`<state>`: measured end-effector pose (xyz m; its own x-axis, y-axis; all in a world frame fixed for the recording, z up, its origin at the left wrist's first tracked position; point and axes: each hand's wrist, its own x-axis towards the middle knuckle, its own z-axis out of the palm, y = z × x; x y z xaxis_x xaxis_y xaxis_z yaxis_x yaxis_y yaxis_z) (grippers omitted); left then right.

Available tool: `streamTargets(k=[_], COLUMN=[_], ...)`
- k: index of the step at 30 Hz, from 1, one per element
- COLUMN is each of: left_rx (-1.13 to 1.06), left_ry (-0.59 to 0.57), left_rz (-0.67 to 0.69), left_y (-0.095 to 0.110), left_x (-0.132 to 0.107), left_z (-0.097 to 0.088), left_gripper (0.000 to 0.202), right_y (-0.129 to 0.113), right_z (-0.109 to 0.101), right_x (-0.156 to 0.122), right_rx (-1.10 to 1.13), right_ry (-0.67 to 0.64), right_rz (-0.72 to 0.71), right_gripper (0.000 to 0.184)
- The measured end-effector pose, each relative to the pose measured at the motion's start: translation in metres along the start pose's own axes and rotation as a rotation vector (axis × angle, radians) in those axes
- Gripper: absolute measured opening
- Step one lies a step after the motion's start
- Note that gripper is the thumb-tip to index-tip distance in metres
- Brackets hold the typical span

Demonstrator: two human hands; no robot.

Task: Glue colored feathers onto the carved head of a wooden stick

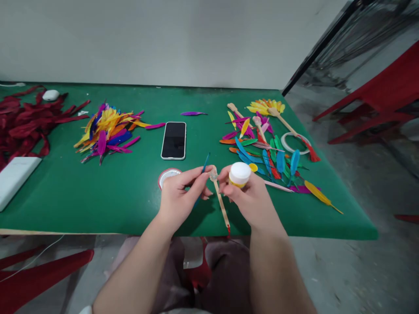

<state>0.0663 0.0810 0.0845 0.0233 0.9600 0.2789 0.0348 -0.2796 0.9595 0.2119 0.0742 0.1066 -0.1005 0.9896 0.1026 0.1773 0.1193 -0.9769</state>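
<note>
My left hand [183,187] pinches a thin blue stick [205,163], slanted upward past the fingertips; its exact kind I cannot make out. My right hand [248,194] is closed around a small white-capped jar [240,173] with a yellow band. Between both hands is a flat wooden fan handle [221,203], its wide end near my fingertips and a red cord at its lower end. Something small and clear or whitish sits by that wide end, too small to name. A round white lid with a red rim [167,175] lies partly behind my left hand.
A phone [173,141] lies beyond my hands. To the left are a pile of coloured feathers [109,131], dark red ribbons [24,122] and a white box [16,179]. At right are loose feathers [258,157], a yellow feather fan [266,107] and a white ring [284,143].
</note>
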Motion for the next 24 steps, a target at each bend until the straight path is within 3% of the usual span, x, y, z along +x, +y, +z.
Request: streamTargets(k=[3,8,11,15,18,24], left_rx=[0.172,0.327,0.290,0.044,-0.105,-0.118], left_ry=[0.026,0.069,0.069,0.021,0.018,0.012], left_rz=[0.127,0.241,0.212,0.034,-0.067,-0.078], left_y=[0.003,0.004,0.001,0.001,0.004,0.009], left_x=[0.001,0.001,-0.001,-0.002,-0.002,-0.004], left_z=[0.000,-0.002,-0.002,0.000,0.004,0.011], left_gripper=[0.019,0.021,0.023,0.025,0.022,0.021], right_y=[0.004,0.006,0.007,0.005,0.000,-0.011], right_z=[-0.004,-0.007,-0.010,-0.012,-0.012,-0.009], right_x=[-0.001,-0.001,0.000,0.001,0.000,-0.004], right_rx=[0.075,0.082,0.142,0.303,0.265,0.334], right_ry=[-0.119,-0.069,0.081,0.323,0.476,0.620], right_rz=[-0.025,0.029,0.000,-0.041,-0.065,-0.143], right_gripper=[0.048,0.027,0.024,0.017,0.016,0.026])
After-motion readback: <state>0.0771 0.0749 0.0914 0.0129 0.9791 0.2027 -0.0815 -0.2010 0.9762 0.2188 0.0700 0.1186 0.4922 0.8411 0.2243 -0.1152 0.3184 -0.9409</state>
